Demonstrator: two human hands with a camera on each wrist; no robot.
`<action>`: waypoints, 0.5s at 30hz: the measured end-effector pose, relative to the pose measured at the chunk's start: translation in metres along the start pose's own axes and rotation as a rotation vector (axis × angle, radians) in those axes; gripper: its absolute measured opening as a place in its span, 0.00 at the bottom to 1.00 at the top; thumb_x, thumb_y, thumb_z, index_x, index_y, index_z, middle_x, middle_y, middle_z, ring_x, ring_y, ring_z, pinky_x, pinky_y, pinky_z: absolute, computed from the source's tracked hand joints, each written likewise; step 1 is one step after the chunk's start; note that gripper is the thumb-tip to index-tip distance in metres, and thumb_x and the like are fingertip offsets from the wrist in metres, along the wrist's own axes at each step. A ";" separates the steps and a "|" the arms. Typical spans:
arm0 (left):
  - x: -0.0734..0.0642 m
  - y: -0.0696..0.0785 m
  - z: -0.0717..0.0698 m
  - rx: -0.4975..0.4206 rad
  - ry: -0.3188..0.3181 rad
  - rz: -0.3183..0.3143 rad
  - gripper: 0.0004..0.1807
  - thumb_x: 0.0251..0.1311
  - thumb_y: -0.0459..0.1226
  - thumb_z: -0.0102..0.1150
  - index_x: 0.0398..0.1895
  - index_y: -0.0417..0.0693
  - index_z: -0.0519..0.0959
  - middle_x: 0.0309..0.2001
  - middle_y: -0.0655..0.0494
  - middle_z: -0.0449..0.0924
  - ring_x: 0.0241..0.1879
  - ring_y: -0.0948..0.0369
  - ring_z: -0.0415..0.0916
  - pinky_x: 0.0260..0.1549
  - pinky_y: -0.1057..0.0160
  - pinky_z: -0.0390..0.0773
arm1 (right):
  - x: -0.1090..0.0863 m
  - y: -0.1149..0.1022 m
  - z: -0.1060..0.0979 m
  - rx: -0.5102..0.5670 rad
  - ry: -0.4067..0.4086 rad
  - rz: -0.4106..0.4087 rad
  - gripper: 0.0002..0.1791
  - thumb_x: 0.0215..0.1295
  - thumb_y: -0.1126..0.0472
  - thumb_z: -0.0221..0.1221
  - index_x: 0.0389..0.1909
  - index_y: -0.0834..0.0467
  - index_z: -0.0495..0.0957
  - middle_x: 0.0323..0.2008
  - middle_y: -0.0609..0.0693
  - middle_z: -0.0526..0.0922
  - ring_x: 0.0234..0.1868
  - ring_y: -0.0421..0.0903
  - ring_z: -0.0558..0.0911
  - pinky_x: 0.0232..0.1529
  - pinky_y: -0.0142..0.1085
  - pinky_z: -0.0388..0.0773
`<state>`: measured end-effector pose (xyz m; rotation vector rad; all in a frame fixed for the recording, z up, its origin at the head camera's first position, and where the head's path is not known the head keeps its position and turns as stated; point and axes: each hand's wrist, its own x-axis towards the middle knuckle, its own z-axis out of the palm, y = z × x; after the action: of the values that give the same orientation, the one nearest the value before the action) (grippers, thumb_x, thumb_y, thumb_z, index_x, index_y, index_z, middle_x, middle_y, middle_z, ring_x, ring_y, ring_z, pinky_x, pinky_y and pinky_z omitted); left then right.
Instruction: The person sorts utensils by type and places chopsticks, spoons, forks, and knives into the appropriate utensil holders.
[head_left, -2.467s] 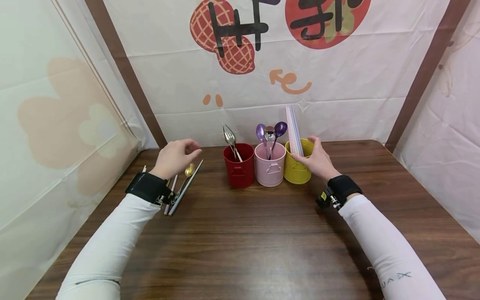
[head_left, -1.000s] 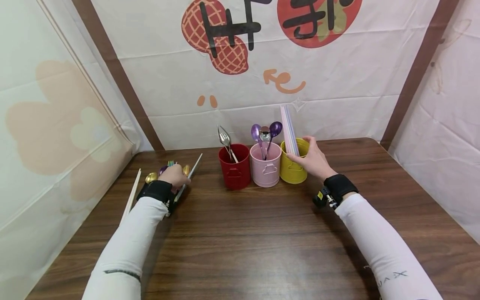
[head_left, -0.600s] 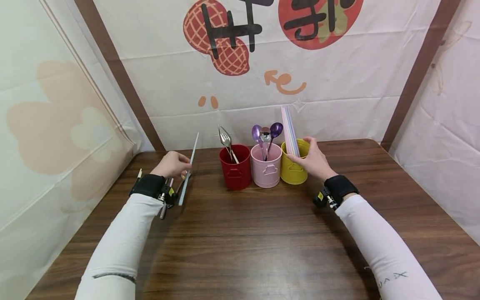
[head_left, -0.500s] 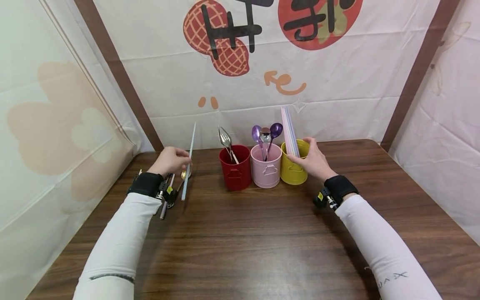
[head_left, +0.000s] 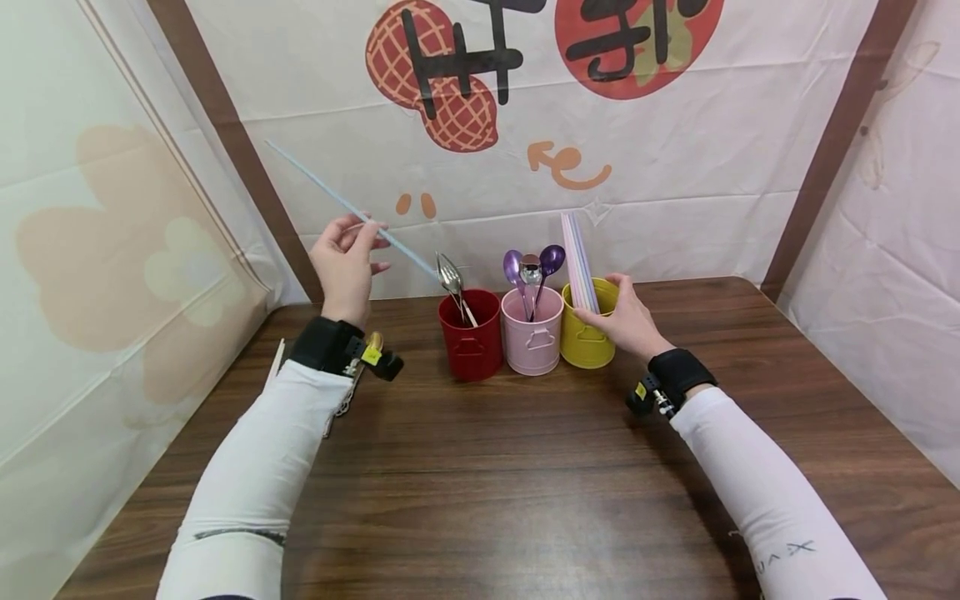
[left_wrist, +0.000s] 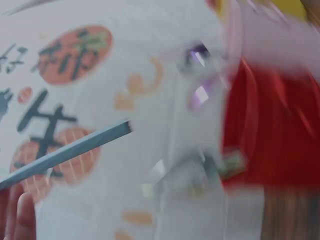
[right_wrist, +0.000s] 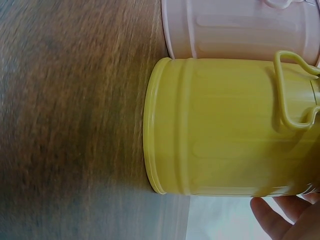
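Observation:
My left hand (head_left: 348,262) is raised at the left and pinches a light blue chopstick (head_left: 315,179) between thumb and fingers. The chopstick slants down to the right, its lower end by the forks (head_left: 451,275) that stand in the red bucket (head_left: 471,346). In the left wrist view the chopstick (left_wrist: 70,150) has a squared end, and the red bucket (left_wrist: 280,130) is blurred. My right hand (head_left: 630,321) grips the side and rim of the yellow bucket (head_left: 588,346), which holds a bundle of pastel chopsticks (head_left: 578,262). Fingertips (right_wrist: 267,215) show beside the yellow bucket in the right wrist view.
Between the red and yellow buckets stands a pink bucket (head_left: 532,350) with several spoons (head_left: 551,258). More utensils lie on the wooden table (head_left: 480,475) at the left, partly hidden by the left arm, with pale chopsticks (head_left: 276,360) among them. A printed cloth wall (head_left: 660,167) closes off the back.
My left hand went down to the utensils at the left, picked up the light blue chopstick, and lifted and tilted it toward the red bucket. The right hand stays on the yellow bucket.

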<state>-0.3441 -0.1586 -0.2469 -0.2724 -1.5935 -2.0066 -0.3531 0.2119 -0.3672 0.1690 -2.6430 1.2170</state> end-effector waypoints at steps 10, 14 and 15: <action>-0.005 0.013 0.069 -0.153 -0.087 -0.008 0.08 0.64 0.33 0.60 0.45 0.41 0.76 0.44 0.42 0.83 0.38 0.51 0.81 0.23 0.67 0.81 | 0.000 0.000 -0.001 0.002 -0.003 0.002 0.52 0.57 0.38 0.65 0.70 0.59 0.48 0.67 0.68 0.60 0.62 0.63 0.67 0.61 0.56 0.64; -0.010 0.004 0.092 -0.085 -0.150 0.065 0.10 0.65 0.33 0.60 0.46 0.38 0.76 0.43 0.45 0.84 0.39 0.53 0.82 0.27 0.65 0.81 | 0.000 0.000 -0.001 0.000 -0.008 0.010 0.52 0.57 0.38 0.65 0.70 0.59 0.47 0.67 0.68 0.60 0.62 0.63 0.67 0.61 0.56 0.64; -0.012 0.001 0.098 -0.073 -0.161 0.077 0.09 0.65 0.33 0.60 0.45 0.39 0.76 0.42 0.45 0.84 0.38 0.54 0.83 0.28 0.64 0.82 | 0.000 0.000 -0.001 -0.002 -0.008 0.011 0.52 0.57 0.38 0.65 0.70 0.59 0.47 0.67 0.68 0.60 0.62 0.63 0.67 0.60 0.56 0.64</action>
<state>-0.3514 -0.0627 -0.2251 -0.5273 -1.5822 -2.0293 -0.3532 0.2127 -0.3665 0.1597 -2.6559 1.2195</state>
